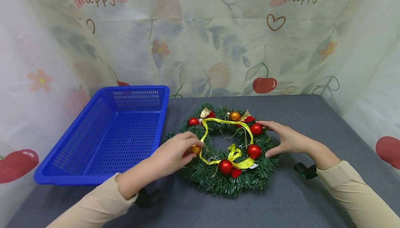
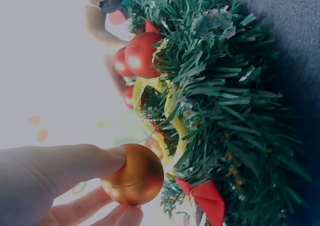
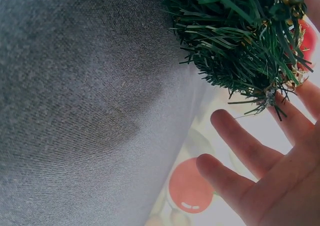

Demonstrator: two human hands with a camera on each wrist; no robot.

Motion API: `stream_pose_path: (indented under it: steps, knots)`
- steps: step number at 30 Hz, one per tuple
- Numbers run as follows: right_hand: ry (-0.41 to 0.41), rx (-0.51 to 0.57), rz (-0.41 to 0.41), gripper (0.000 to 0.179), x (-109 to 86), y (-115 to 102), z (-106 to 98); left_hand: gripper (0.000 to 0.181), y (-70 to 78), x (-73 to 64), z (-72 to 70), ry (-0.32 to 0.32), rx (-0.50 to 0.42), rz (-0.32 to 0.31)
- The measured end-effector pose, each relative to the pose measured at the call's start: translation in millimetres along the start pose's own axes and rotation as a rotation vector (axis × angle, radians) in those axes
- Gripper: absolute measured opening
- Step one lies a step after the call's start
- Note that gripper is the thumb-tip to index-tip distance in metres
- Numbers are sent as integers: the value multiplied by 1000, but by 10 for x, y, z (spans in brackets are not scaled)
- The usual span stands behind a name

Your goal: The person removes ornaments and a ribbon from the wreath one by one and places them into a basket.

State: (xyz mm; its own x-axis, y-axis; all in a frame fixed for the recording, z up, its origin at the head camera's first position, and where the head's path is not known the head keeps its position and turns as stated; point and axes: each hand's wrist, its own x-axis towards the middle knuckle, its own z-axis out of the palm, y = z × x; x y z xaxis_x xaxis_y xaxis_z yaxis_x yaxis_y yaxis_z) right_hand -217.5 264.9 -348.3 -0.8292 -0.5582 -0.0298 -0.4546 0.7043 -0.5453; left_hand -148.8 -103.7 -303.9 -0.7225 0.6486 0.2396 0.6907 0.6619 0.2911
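Note:
A green wreath (image 1: pixel 231 186) lies on the grey table, dressed with red balls (image 1: pixel 225 167), a yellow ribbon (image 1: pixel 243 164) and small red-and-gold bows. On its left side my left hand (image 1: pixel 175 151) pinches a gold ball (image 2: pixel 134 175) between thumb and fingers; the left wrist view shows it raised off the greenery. My right hand (image 1: pixel 289 139) is at the wreath's right edge, thumb and fingers spread around the outer needles. In the right wrist view its fingers (image 3: pixel 245 143) are mostly straight, some of them at the wreath's tips.
To the left stands a blue plastic basket (image 1: pixel 164 117) with slotted walls and floor. Grey cloth covers the table (image 1: pixel 300 113). A printed curtain (image 1: pixel 193 47) hangs behind and at both sides.

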Motion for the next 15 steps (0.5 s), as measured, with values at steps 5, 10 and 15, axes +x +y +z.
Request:
stream_pose_path:
  steps: [5, 10, 15]
  knots:
    - [-1, 4, -2, 98, 0, 2, 1, 28, -1, -5, -58, 11, 5, -17]
    - [1, 7, -8, 97, 2, 9, 4, 28, -9, -16, -114, 16, -17, -21]
    - [3, 4, -8, 97, 1, 10, 6, 27, -12, -20, -159, 16, -47, -24]
